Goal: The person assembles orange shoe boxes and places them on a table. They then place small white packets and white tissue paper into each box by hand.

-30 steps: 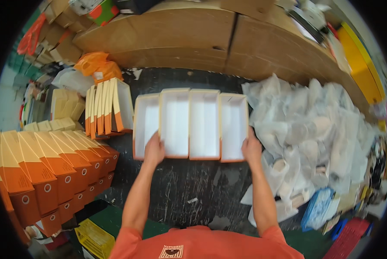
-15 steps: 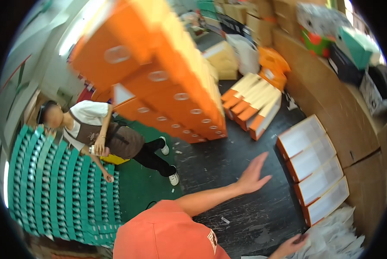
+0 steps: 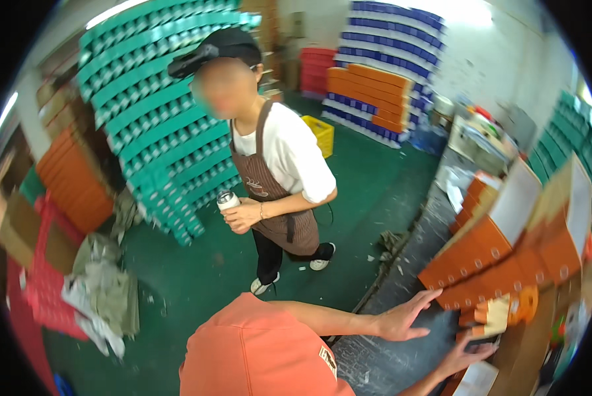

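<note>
My left hand (image 3: 407, 321) stretches over the dark worktable (image 3: 375, 360), fingers out and palm bare. Its fingertips come near the lower end of a leaning stack of orange boxes (image 3: 474, 264); whether they touch I cannot tell. Lower and to the right, my right hand (image 3: 466, 356) is open with spread fingers, holding nothing visible. Just below it lies an orange box with a white inside (image 3: 479, 379), partly cut off by the picture edge. Several small orange boxes with cream tops (image 3: 494, 315) sit beyond my right hand.
A person in a brown striped apron (image 3: 296, 224) stands across the table's left edge, holding a small can-like container (image 3: 227, 200). Teal stacks (image 3: 157, 125) rise behind them. Blue-and-white stacks (image 3: 388, 39) and a yellow crate (image 3: 319, 135) stand farther back. Cloth (image 3: 104, 284) hangs at left.
My view has swung left, bringing the person nearer the middle and the boxes to the right. My right hand has come away from the white wrapping and up beside my left.
</note>
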Demonstrator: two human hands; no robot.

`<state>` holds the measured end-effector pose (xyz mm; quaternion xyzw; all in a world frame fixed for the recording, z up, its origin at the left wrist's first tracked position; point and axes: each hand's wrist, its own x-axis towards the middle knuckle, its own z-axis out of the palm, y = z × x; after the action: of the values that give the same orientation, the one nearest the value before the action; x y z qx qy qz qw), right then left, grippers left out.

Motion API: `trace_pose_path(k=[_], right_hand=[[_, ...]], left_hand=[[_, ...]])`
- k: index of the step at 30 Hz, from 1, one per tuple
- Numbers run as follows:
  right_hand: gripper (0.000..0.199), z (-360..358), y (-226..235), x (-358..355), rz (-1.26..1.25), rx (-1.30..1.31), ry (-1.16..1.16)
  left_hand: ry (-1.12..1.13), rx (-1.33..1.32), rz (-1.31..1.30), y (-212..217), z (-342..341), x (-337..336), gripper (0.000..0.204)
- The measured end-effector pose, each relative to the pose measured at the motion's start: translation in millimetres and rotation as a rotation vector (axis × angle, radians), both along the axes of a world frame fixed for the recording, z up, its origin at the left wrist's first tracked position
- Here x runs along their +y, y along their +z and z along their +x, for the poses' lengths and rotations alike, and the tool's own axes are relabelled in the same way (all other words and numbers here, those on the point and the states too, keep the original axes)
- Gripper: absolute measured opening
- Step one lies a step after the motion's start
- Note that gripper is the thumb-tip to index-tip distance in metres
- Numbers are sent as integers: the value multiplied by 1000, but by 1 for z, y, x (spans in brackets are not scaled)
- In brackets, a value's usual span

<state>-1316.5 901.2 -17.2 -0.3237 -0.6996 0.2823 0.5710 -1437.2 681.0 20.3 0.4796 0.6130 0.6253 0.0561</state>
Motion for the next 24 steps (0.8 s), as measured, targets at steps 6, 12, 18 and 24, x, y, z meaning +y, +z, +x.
trace_pose_path(k=[6, 12, 18, 24], right_hand=[[103, -111, 141, 84, 846, 96, -578], [110, -190, 199, 28, 527, 274, -281], [136, -179, 200, 70, 307, 126, -451], [128, -195, 245, 49, 403, 270, -303]], left_hand=[[101, -321, -322, -2, -60, -107, 87], [97, -525, -347, -66, -116, -114, 77], [-449, -519, -569, -40, -130, -3, 75], [-813, -489, -343, -14, -141, 78, 73]])
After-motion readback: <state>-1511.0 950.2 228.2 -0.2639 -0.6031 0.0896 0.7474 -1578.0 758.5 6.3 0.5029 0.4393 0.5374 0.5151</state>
